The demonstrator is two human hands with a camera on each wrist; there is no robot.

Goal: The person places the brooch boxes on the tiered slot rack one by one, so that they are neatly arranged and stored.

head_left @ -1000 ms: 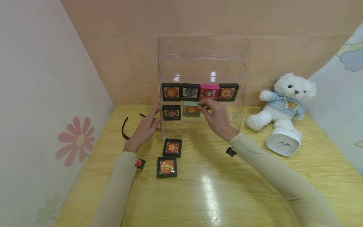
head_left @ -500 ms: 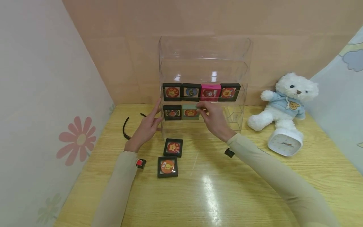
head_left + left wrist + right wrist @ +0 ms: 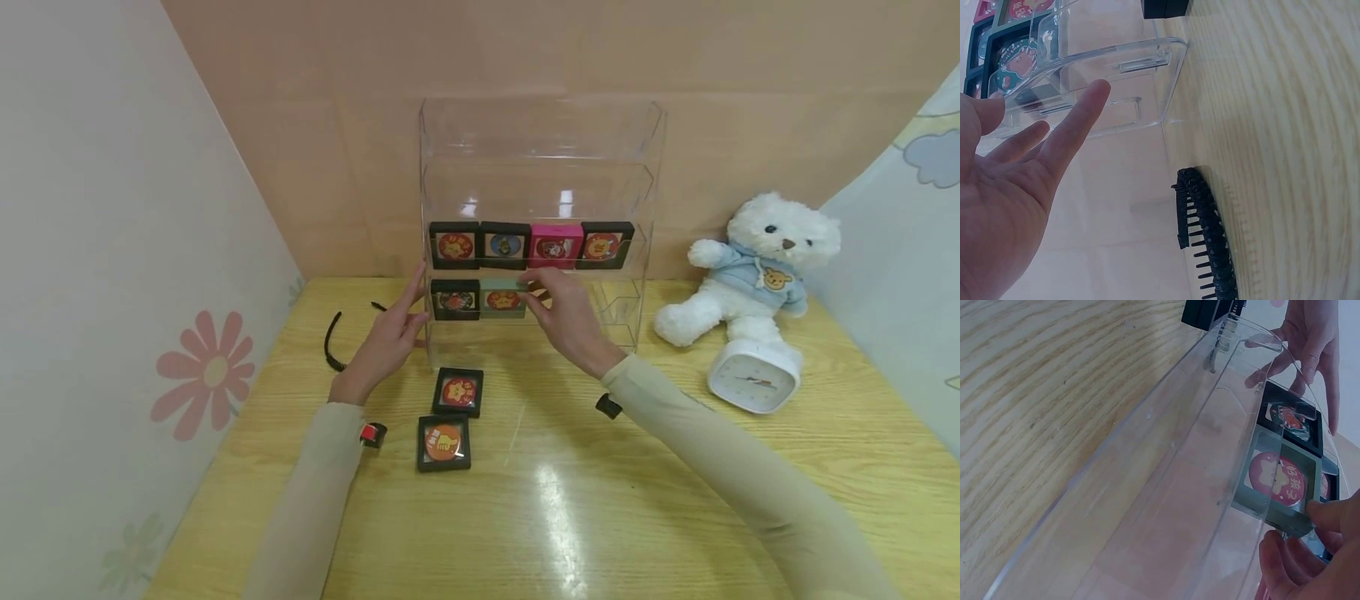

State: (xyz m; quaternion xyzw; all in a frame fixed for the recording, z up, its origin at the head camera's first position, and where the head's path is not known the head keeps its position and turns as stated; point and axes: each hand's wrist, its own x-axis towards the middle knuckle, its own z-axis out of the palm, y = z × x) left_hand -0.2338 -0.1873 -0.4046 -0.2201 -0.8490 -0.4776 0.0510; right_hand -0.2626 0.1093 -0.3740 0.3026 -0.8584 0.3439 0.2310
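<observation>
A clear acrylic display rack stands against the back wall. My right hand pinches a green square badge frame at its right edge, in the rack's lower tier. In the right wrist view the thumb lies on the front corner of the green badge frame. A black badge frame sits directly to its left. With fingers extended, my left hand rests against the rack's left side. In the left wrist view that hand shows straight fingers along the clear side panel.
One tier up stand black badge frames and a pink one. Two black badge frames lie on the table in front. A black toothed hair band is at left. A white teddy bear and white clock are at right.
The green badge frame has shifted slightly left and down, up beside the black one, with my right hand moving along. My left hand has stayed at the rack's side.
</observation>
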